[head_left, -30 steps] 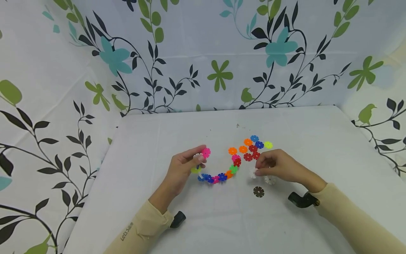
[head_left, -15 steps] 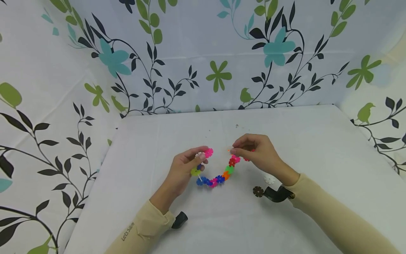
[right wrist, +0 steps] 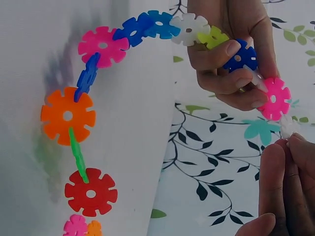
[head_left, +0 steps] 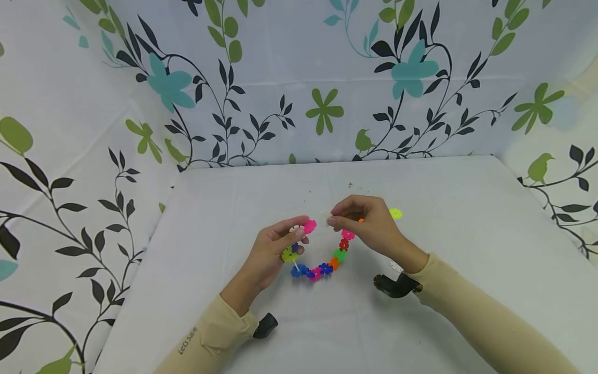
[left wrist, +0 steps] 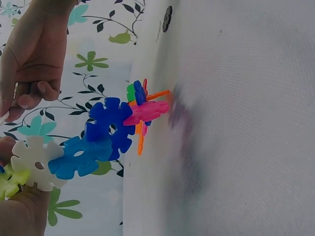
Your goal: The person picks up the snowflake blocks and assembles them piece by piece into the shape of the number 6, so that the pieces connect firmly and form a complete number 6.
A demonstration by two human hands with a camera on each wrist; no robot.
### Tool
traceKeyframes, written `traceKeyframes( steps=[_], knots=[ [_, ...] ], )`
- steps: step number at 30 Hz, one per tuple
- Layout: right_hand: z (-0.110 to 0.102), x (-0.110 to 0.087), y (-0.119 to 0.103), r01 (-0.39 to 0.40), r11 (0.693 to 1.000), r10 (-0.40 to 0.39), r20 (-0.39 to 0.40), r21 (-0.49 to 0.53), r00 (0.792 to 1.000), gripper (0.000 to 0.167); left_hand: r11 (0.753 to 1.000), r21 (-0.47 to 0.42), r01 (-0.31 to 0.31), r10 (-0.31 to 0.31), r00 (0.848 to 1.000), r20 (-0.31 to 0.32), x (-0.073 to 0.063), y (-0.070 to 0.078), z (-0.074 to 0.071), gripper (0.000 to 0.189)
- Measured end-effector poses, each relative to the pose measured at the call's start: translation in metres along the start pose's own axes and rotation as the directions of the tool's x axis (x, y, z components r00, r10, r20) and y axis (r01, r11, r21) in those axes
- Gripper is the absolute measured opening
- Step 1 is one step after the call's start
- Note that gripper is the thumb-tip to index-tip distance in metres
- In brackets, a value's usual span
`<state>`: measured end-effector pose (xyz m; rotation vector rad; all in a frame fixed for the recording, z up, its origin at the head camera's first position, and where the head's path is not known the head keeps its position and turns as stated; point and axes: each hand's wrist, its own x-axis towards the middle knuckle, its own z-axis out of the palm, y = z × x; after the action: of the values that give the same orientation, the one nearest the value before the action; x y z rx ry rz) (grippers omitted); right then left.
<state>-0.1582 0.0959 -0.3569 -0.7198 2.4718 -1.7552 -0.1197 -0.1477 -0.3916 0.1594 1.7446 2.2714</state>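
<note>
A chain of interlocking flower-shaped plastic discs (head_left: pixel 325 268) curves between my hands in several colours. My left hand (head_left: pixel 266 249) grips it near one end, fingers curled round the blue disc (right wrist: pixel 241 58) and its neighbours. The pink end disc (right wrist: pixel 277 99) sticks out past those fingertips. Thumb and fingers of my right hand (head_left: pixel 369 223) pinch a white disc (right wrist: pixel 286 127), its edge right at the pink disc's rim. Most of this white disc is hidden by the fingertips. In the left wrist view, the chain's pink disc (left wrist: pixel 146 113) hangs close over the white tabletop.
Loose discs lie to the right: a yellow one (head_left: pixel 396 213) behind my right hand, a white one (head_left: pixel 396 266) by the right wrist, and a brown one (left wrist: pixel 167 18). My right hand covers most of the other loose discs. Floral cloth (head_left: pixel 280 83) stands behind the white table (head_left: pixel 224 197).
My right hand has carried the white disc leftward from the loose discs, over the chain's far end, up to the pink end disc. My left hand has hardly moved.
</note>
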Motion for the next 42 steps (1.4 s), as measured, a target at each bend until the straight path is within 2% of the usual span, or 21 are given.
traceKeyframes(
  steps=[6, 19, 22, 26, 32, 42],
  knots=[
    [0.002, 0.001, 0.002, 0.014, 1.000, -0.014, -0.001, 0.016, 1.000, 0.014, 1.000, -0.020, 0.012, -0.012, 1.000, 0.009, 0.001, -0.001, -0.001, 0.040],
    [0.013, 0.000, 0.003, 0.020, 0.999, -0.019, -0.023, 0.027, 1.000, 0.015, 0.999, -0.026, 0.026, -0.025, 0.999, 0.021, 0.000, -0.001, 0.003, 0.045],
    [0.015, 0.000, 0.003, 0.031, 0.999, -0.030, -0.039, 0.023, 0.999, 0.019, 1.000, -0.009, 0.007, -0.007, 1.000, 0.005, 0.001, -0.001, 0.005, 0.044],
    [0.018, -0.001, 0.003, 0.046, 0.999, -0.045, -0.059, 0.016, 0.997, 0.022, 0.997, 0.066, -0.032, 0.033, 0.999, -0.014, 0.002, -0.003, 0.007, 0.043],
    [0.020, 0.000, 0.004, 0.058, 0.998, -0.056, -0.063, 0.025, 0.996, 0.018, 0.977, 0.179, -0.114, 0.117, 0.993, -0.009, 0.003, -0.005, 0.008, 0.043],
    [0.025, -0.002, 0.005, 0.043, 0.998, -0.039, -0.071, 0.048, 0.997, 0.011, 0.983, 0.146, -0.114, 0.118, 0.993, -0.015, 0.004, -0.008, 0.010, 0.036]
  ],
)
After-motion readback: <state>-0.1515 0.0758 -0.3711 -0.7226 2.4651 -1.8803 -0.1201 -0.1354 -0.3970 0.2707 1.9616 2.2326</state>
